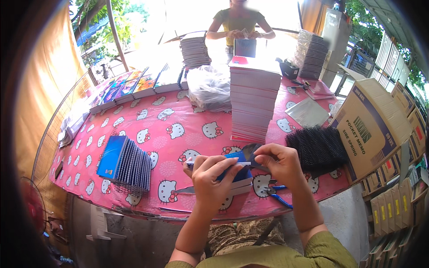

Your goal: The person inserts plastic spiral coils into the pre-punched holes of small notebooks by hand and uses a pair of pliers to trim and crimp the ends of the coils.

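Note:
My left hand [210, 177] is closed on a small blue-covered memo pad [235, 156], with the pad's pale edge facing me. Close by its right end, my right hand [280, 161] has its thumb and fingers pinched together; what lies between them is too small to make out. A dark object [253, 152], partly covered by the fingers, sits between pad and right hand. Beneath the left hand is a small stack of pads [240, 182]. Blue-handled pliers [281, 196] lie below my right hand, and a pointed metal blade [184, 190] lies left of my left wrist.
A spiral-bound notebook stack [125, 161] stands left; a tall pad stack [254, 102] rises ahead. Black spiral coils [316, 147] lie right, beside a cardboard box [373, 125]. A plastic bag [209, 87] and colourful notebooks [129, 85] sit farther back. Another person [241, 27] works opposite.

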`<state>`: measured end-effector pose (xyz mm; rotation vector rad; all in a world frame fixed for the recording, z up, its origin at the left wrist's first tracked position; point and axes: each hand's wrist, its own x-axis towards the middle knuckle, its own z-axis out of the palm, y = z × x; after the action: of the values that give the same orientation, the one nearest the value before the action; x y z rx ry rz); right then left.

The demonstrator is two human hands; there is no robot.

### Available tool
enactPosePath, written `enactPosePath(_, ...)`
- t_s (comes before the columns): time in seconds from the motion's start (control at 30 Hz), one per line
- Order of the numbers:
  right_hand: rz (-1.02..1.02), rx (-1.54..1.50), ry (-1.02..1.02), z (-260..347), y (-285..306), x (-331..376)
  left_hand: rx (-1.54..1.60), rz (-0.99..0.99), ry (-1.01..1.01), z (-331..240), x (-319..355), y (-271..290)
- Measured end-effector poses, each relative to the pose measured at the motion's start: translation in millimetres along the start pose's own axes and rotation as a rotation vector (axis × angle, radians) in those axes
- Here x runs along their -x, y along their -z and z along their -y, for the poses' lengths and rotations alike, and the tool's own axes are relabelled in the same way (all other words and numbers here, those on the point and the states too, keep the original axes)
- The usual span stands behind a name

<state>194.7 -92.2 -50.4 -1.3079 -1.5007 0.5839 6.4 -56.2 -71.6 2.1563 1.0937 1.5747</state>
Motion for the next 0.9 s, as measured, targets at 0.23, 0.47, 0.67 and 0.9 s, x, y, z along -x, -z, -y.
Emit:
enactPosePath(0.23,0.267,0.139,0.132,9,10,-6,0.059,-0.025,0.013,4,2,-2)
enactPosePath(0.47,0.120,0.205,0.153,12,-6,2,-0.011,-0.044,-0.048,3,1,-2)
enactPosePath(0.67,0.074,0.372,0.294,15,-12,1,0.024,-0.001,0.072,0,4,3)
enactPosePath(0.9,0.069,0.443,0.253,31,-17,0,-0.021,0.018,0.091,3,2,4)
